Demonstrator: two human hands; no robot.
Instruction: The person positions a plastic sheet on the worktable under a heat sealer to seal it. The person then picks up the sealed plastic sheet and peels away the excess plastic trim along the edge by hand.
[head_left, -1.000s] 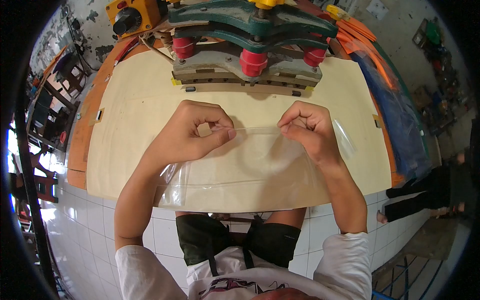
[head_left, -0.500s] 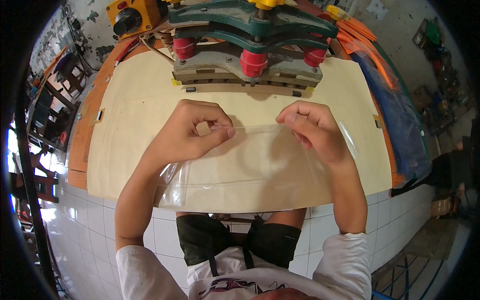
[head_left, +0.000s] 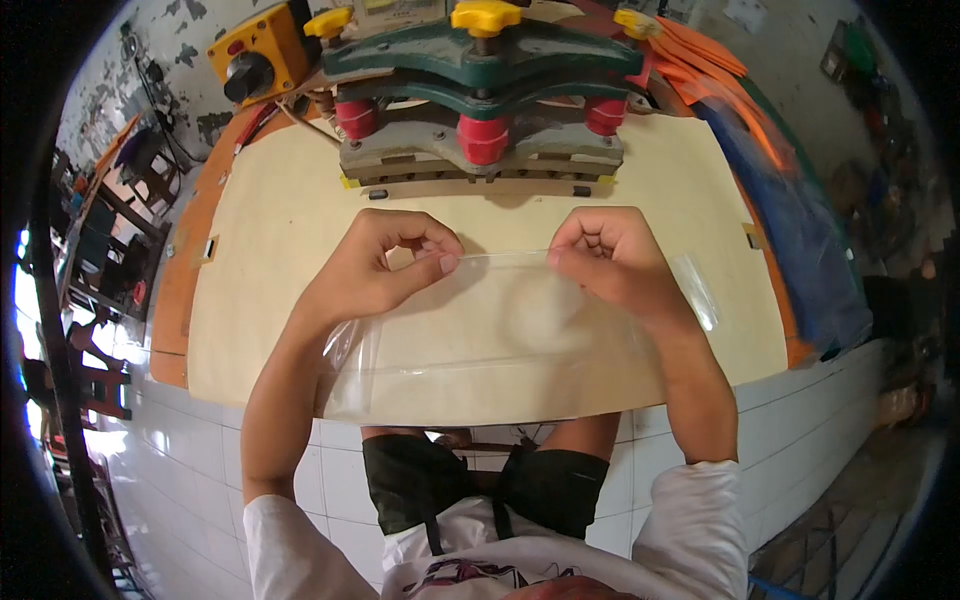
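Observation:
A clear plastic sheet [head_left: 480, 345] lies over the near part of the pale tabletop, its far edge lifted and drawn straight between my two hands. My left hand [head_left: 385, 265] pinches that edge between thumb and fingertips on the left. On the right, my right hand [head_left: 610, 260] pinches the same edge, thumb on the near side. A crease runs across the sheet below the hands, and shiny folds show at its left side. Beyond my fingers stands a green and grey press machine [head_left: 480, 130] with red cylinders and yellow knobs.
A yellow control box [head_left: 258, 55] with a black dial sits at the back left. Orange sheets [head_left: 705, 60] and blue plastic [head_left: 790, 200] lie along the right edge. A clear strip [head_left: 697, 290] rests right of my right hand. The table's near edge is by my thighs.
My right thumb and fingers have closed on the sheet's far edge, where they were looser before. The view has shifted slightly, and my left hand keeps its pinch.

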